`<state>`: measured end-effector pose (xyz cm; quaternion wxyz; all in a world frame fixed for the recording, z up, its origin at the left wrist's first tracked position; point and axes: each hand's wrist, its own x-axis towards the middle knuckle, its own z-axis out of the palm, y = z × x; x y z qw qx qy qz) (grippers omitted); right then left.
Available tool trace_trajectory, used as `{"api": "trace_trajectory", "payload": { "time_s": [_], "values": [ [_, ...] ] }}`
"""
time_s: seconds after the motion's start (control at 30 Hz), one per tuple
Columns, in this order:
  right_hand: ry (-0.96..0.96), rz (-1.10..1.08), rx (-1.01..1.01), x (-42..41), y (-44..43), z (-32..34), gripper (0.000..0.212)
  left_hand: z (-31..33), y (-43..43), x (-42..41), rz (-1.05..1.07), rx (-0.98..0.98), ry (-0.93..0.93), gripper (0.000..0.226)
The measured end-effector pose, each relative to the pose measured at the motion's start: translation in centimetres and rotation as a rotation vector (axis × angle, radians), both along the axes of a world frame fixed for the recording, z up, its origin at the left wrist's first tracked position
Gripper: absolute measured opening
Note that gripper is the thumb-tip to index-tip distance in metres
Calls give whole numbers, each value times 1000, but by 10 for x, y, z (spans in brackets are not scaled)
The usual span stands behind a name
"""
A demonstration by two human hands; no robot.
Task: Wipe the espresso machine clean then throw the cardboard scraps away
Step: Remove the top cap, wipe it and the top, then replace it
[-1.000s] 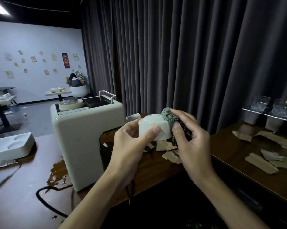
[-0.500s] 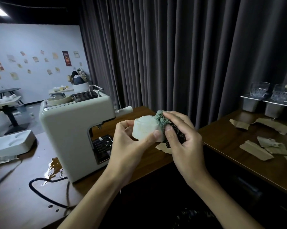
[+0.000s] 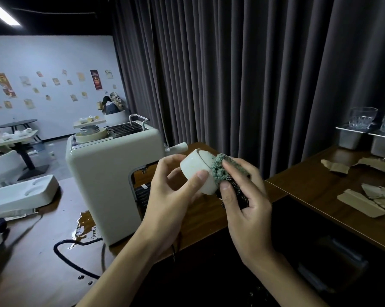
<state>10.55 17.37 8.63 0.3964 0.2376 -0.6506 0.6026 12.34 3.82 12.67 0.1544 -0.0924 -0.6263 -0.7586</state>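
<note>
A cream espresso machine stands on the brown counter at centre left. In front of it my left hand holds a small round cream part of the machine. My right hand presses a green-grey cloth against the right end of that part. Torn cardboard scraps lie on the counter at the right, with more scraps further back.
A brown liquid puddle and a black power cord lie at the machine's base. A white tray sits to the left. Two glasses on metal containers stand at back right. Dark curtains hang behind the counter.
The view has shifted slightly, so the machine sits a little differently in the frame. My hands turned the cream part, and the cloth stays pressed on its right end.
</note>
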Motion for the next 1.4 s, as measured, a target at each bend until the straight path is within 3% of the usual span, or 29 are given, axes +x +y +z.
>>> {"api": "trace_trajectory", "payload": {
  "time_s": [0.2,0.4,0.53,0.63,0.77,0.93,1.13,1.4],
  "values": [
    [75,-88,1,-6,-8,-4,33,-5,7,-3,-16,210,-115,56],
    [93,-136,6,-4,-16,-7,28,-1,1,-7,-29,73,-138,52],
    [62,-109,-35,-7,-18,-8,24,-1,-7,-7,11,-17,-76,65],
    [27,-76,-48,-7,-19,-9,26,-2,-8,-9,29,55,-49,67],
    [134,-124,66,-5,-21,-12,19,-4,-4,-12,-11,194,-87,55],
    [123,-136,84,-10,-19,-12,21,-8,-11,-18,74,-58,-67,67],
    [84,-96,54,-8,-16,-11,23,-6,-22,-18,158,-326,61,61],
    [68,-68,62,-8,-16,-8,29,3,-22,-9,101,-352,165,52]
  ]
}}
